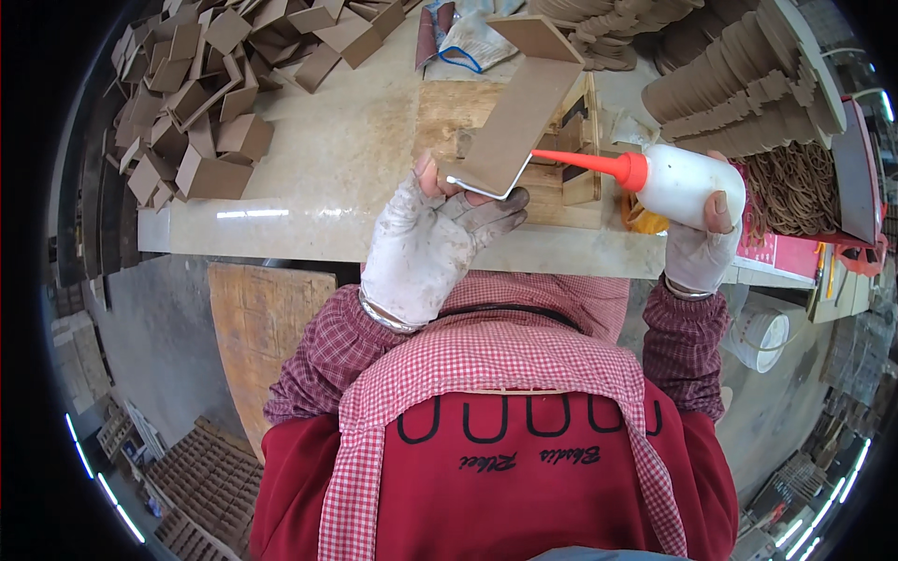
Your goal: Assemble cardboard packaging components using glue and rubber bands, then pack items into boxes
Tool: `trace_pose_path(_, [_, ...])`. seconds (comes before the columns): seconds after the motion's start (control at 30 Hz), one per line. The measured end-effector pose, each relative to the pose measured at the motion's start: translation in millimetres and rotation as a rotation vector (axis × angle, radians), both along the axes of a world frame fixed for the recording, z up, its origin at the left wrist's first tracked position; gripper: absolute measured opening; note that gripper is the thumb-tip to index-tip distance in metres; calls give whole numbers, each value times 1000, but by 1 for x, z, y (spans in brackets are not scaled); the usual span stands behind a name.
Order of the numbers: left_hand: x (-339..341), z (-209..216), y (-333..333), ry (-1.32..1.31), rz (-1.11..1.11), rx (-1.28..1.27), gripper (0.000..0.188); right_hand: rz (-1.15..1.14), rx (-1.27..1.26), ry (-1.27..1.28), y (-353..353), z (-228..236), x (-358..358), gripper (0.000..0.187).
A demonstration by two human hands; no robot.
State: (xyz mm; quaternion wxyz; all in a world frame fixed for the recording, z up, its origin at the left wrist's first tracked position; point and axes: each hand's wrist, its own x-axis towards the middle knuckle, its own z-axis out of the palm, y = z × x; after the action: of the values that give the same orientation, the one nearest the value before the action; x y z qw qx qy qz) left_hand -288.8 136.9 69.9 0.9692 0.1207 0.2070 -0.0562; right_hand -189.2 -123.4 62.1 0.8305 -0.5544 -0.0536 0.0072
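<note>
The left hand (426, 248) grips the brown board (519, 117) at its near edge, fingers closed. The right hand (702, 248) clasps the white glue bottle (687, 182), its red nozzle (585, 161) touching the board's edge above the tabletop (318, 187).

The gloved left hand (426, 245) grips a flat brown board (517, 117) by its near end, above the workbench (327, 178); the right hand (702, 245) holds a white glue bottle (687, 184), its red nozzle (585, 162) touching the board's right edge; cut brown pieces (201, 103) lie heaped left of the board.
</note>
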Motion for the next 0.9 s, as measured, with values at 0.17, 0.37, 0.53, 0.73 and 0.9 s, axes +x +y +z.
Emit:
trace_pose_path(0.17, [-1, -1, 0, 6, -10, -30, 28, -63, -31, -51, -3, 3, 14, 54])
trace_pose_path(0.37, [-2, -4, 0, -58, -29, -70, 40, -113, -4, -68, -7, 9, 29, 51])
trace_pose_path(0.53, [-2, -7, 0, -49, -22, -75, 46, -168, 6, -92, -12, 11, 42, 46])
trace_pose_path(0.73, [-3, -8, 0, -33, -23, -52, 45, -160, 81, -78, -16, 13, 52, 43])
trace_pose_path(0.9, [-4, -6, -4, -134, -37, 24, 44, -154, 264, -21, -8, 20, 50, 42])
